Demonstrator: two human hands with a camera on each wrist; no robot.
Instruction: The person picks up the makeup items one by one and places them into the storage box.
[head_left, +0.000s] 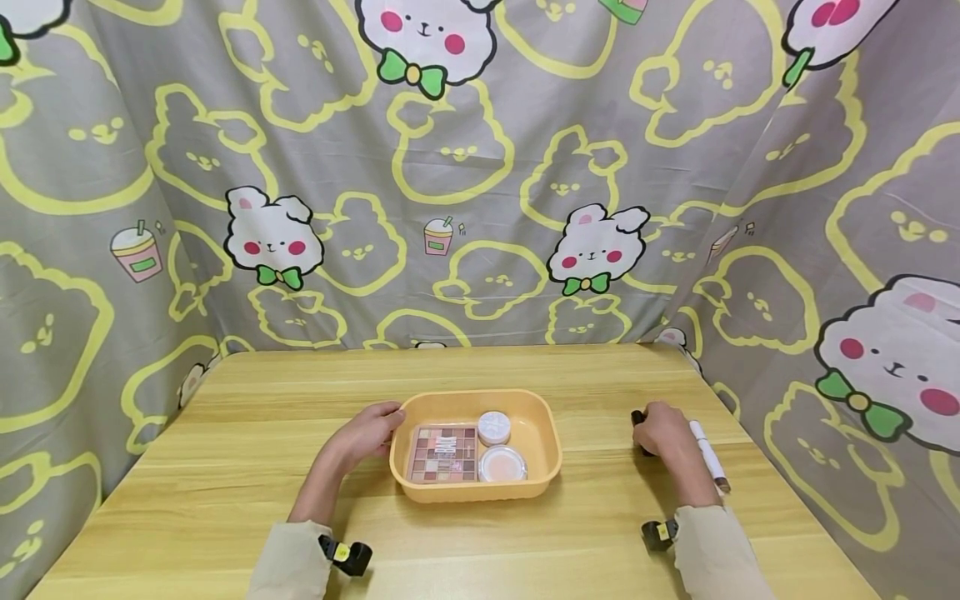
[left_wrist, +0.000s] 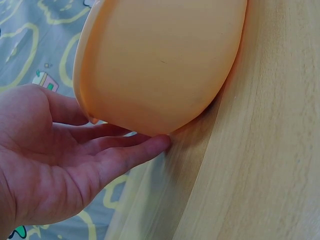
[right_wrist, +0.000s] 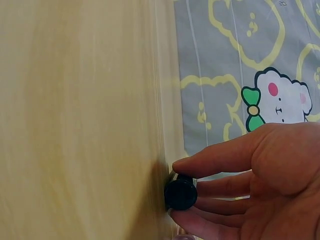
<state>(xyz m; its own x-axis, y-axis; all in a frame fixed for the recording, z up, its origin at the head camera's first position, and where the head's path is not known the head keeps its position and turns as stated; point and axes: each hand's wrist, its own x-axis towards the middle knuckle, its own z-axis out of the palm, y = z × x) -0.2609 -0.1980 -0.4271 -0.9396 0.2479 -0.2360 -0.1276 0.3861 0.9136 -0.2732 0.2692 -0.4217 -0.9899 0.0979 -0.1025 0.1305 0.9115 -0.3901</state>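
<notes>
On the table stands an orange plastic basket (head_left: 551,475) holding an eyeshadow palette (head_left: 442,454), a small round white jar (head_left: 493,427) and a round compact (head_left: 502,464). My left hand (head_left: 367,433) grips the basket at its left end. Seen from the left wrist, the left hand (left_wrist: 75,150) has fingers along the basket's wall and at its lower edge. To the right, my right hand (head_left: 663,429) pinches a black-capped tube (right_wrist: 181,194) low at the tabletop. Its round black end shows between the fingers in the right wrist view; the rest is hidden.
A white pen-like stick with a brown end (head_left: 708,456) lies just right of my right forearm. Grey patterned curtains (head_left: 465,167) hang behind the wooden table (head_left: 300,375) and on both sides of it.
</notes>
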